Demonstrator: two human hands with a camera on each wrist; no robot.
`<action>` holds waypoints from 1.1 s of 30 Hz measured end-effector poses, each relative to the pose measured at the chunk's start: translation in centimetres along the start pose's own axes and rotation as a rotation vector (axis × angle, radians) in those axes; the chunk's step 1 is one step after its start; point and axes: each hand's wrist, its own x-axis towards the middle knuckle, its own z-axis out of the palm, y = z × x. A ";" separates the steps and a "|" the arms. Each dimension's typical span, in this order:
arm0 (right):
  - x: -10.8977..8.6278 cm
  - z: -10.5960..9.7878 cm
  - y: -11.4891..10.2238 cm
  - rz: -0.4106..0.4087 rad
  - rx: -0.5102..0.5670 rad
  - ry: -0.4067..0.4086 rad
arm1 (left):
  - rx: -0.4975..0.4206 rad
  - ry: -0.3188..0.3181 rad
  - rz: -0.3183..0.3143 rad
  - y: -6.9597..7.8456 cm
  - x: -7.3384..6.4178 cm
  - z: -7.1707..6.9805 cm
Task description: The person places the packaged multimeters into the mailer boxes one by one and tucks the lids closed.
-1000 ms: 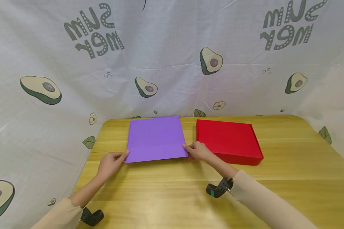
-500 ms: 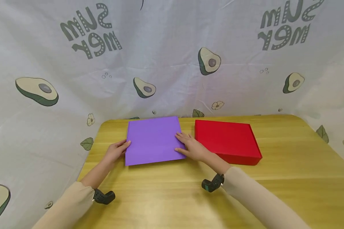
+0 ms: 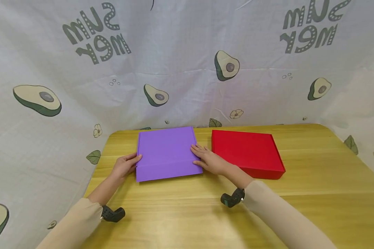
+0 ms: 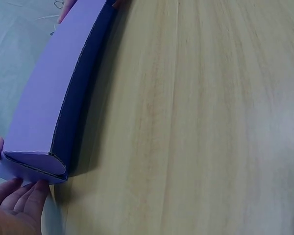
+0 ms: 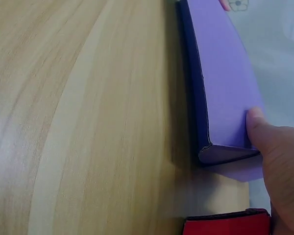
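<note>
A flat purple cardboard box (image 3: pixel 165 145) lies on the table at centre-left. Its lid is down, and the front flap (image 3: pixel 169 171) sticks out over the near side, sloping downward. My left hand (image 3: pixel 124 165) is at the box's left edge; in the left wrist view its fingers (image 4: pixel 35 198) touch the end wall and the thumb is at the top edge. My right hand (image 3: pixel 210 160) rests on the right part of the lid with fingers extended. In the right wrist view its thumb (image 5: pixel 256 125) presses on the purple top near the corner.
A closed red cardboard box (image 3: pixel 246 148) lies to the right, close beside my right hand and forearm. Behind the wooden table (image 3: pixel 180 214) hangs a white cloth (image 3: pixel 187 52) with avocado prints. Table surface extends in front and to the right.
Both hands have left the flap's front corners. The left slid back along the side, and the right spread onto the lid. The front flap has tilted downward.
</note>
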 end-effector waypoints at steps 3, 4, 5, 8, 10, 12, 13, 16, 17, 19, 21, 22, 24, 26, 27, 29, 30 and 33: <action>0.0 0.0 0.0 -0.002 0.000 0.004 | -0.009 -0.005 0.005 0.0 0.1 0.0; 0.0 0.0 -0.1 -0.001 0.000 0.007 | -0.009 -0.002 0.005 0.0 0.1 0.0; 0.0 0.0 -0.1 0.000 -0.003 0.009 | -0.009 -0.005 0.006 0.0 0.1 0.0; 0.1 0.1 0.0 0.000 -0.018 0.011 | -0.003 -0.012 0.008 0.1 0.2 -0.1; 0.1 0.0 0.2 -0.007 -0.024 0.008 | 0.000 -0.022 0.010 0.2 0.1 -0.1; 0.1 0.0 0.3 -0.021 -0.030 -0.001 | 0.008 -0.027 0.006 0.2 0.1 -0.1; 0.1 -0.1 0.3 -0.029 -0.032 -0.006 | 0.010 -0.026 0.003 0.2 0.1 -0.1; 0.2 -0.2 0.5 -0.050 -0.037 -0.017 | 0.010 -0.025 0.001 0.2 0.2 -0.2; 0.2 -0.3 0.6 -0.055 -0.044 -0.015 | 0.009 -0.018 -0.001 0.2 0.2 -0.2; 0.3 -0.3 0.6 -0.054 -0.058 -0.007 | 0.002 -0.012 0.004 0.2 0.2 -0.2; 0.4 -0.3 0.6 -0.050 -0.074 0.000 | -0.004 -0.006 0.011 0.2 0.2 -0.2; 0.4 -0.4 0.6 -0.047 -0.078 0.001 | -0.006 -0.005 0.013 0.2 0.2 -0.1; 0.4 -0.5 0.6 -0.040 -0.084 -0.008 | -0.007 0.001 0.013 0.2 0.1 -0.1; 0.4 -0.7 0.5 -0.040 -0.090 -0.016 | -0.002 0.001 0.014 0.1 0.1 -0.1; 0.4 -0.7 0.5 -0.038 -0.089 -0.016 | -0.001 0.001 0.015 0.1 0.1 -0.1; 0.4 -0.8 0.5 -0.035 -0.093 -0.016 | 0.012 0.002 0.015 0.1 0.1 -0.1; 0.5 -0.8 0.5 -0.030 -0.091 -0.012 | 0.017 0.003 0.017 0.1 0.1 -0.1; 0.6 -0.8 0.4 -0.015 -0.096 -0.003 | 0.026 0.010 0.026 0.0 0.2 -0.1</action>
